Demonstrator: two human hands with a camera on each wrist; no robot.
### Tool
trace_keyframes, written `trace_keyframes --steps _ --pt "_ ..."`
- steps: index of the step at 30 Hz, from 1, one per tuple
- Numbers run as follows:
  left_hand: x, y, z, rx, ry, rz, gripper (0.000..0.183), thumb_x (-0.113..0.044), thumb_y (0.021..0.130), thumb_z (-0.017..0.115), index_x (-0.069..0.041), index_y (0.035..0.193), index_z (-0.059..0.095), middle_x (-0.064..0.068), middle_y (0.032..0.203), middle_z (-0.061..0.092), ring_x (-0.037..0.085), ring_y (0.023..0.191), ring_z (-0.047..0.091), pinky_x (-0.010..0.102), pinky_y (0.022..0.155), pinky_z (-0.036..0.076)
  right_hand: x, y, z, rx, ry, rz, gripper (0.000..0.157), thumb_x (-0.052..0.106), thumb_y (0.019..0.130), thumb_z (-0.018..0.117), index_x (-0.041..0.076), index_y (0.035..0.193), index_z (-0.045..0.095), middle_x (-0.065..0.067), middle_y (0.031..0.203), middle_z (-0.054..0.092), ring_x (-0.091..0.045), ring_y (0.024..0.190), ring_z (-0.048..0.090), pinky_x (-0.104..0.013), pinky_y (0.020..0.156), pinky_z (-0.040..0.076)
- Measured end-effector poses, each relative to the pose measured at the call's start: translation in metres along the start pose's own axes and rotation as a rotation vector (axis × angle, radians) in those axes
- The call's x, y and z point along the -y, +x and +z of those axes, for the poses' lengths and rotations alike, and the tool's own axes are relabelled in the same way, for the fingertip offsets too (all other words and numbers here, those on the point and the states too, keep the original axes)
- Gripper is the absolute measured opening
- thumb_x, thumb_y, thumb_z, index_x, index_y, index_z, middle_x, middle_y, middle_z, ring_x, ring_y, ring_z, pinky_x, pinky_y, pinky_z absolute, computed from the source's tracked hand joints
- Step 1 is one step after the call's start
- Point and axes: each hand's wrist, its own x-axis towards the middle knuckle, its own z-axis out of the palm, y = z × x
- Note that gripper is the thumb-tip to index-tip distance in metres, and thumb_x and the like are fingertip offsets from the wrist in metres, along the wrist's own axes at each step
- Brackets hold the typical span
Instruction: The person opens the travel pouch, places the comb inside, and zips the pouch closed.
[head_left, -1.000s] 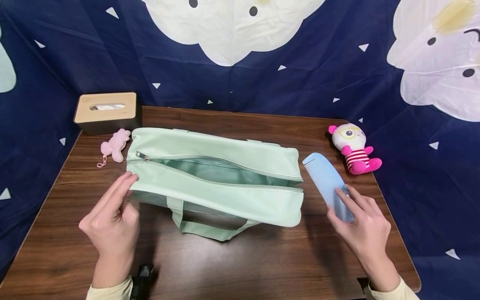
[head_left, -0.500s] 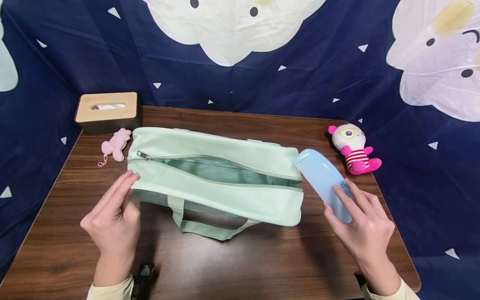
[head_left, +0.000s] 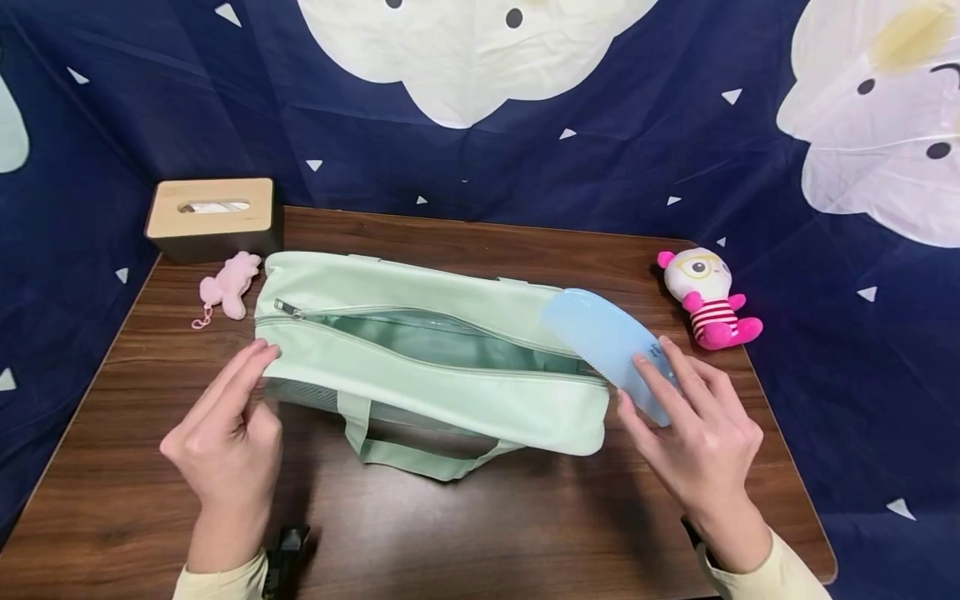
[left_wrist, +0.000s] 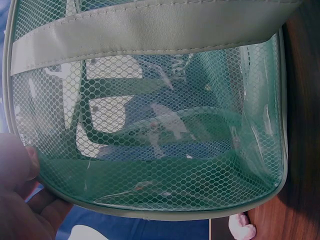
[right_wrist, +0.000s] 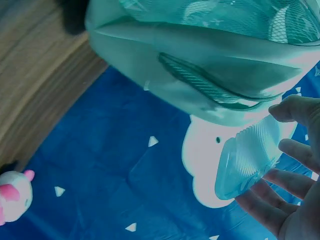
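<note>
A mint green bag (head_left: 450, 400) stands on the table, its top zipper (head_left: 288, 309) partly open and its front strap hanging down. At its left end my left hand (head_left: 228, 450) pinches the bag's edge; the left wrist view shows fingers (left_wrist: 47, 205) at the piping beside a clear, mesh-patterned panel (left_wrist: 165, 110). My right hand (head_left: 697, 442) holds a light blue comb (head_left: 600, 337) by one end between thumb and fingers. In the head view the comb's far end overlaps the bag's right top, near the opening. The right wrist view has the comb (right_wrist: 242, 160) close by the bag's end.
A tissue box (head_left: 213, 221) with a wooden lid sits at the back left, and a pink plush charm (head_left: 231, 285) lies before it. At the right stands a panda-like plush toy (head_left: 711, 300). A dark blue printed cloth (head_left: 480, 179) backs the table (head_left: 450, 542).
My right hand has carried the comb left and up, from beside the bag to over its right end. The left hand stays at the bag's left edge.
</note>
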Motion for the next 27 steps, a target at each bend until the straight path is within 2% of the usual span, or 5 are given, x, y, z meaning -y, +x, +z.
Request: trace_keyframes --steps 4,13,21,27 --pt "0.001 0.001 -0.002 0.005 0.002 0.0 0.025 0.01 0.089 0.063 -0.004 0.089 0.083 0.017 0.092 0.079 0.017 0.089 0.078 0.008 0.09 0.047 0.008 0.01 0.008 -0.001 0.023 -0.049 0.033 0.034 0.094 0.065 0.005 0.095 0.082 -0.019 0.105 0.077 -0.041 0.079 0.068 -0.051 0.047 0.045" --pt "0.004 0.0 -0.005 0.052 0.012 0.007 0.026 0.01 0.09 0.063 -0.004 0.092 0.084 0.015 0.094 0.079 0.032 0.085 0.077 0.009 0.091 0.047 0.021 0.026 0.02 0.033 0.072 -0.126 0.024 0.022 0.093 0.065 0.005 0.099 0.081 -0.018 0.11 0.077 -0.04 0.084 0.07 -0.049 0.045 0.047" --pt "0.005 0.0 -0.005 0.059 -0.008 -0.004 0.031 0.013 0.087 0.059 -0.005 0.092 0.084 0.014 0.094 0.079 0.028 0.086 0.078 0.008 0.09 0.047 0.029 0.038 0.026 0.054 0.094 -0.169 0.02 0.018 0.09 0.066 0.007 0.099 0.081 -0.015 0.111 0.077 -0.038 0.085 0.07 -0.046 0.042 0.045" --pt "0.006 0.0 -0.005 0.065 -0.003 0.0 0.033 0.015 0.086 0.059 -0.005 0.093 0.084 0.013 0.096 0.08 0.03 0.086 0.077 0.008 0.09 0.046 0.037 0.048 0.03 0.099 0.107 -0.234 0.02 0.016 0.089 0.069 0.007 0.102 0.081 -0.016 0.113 0.077 -0.039 0.084 0.071 -0.045 0.045 0.048"
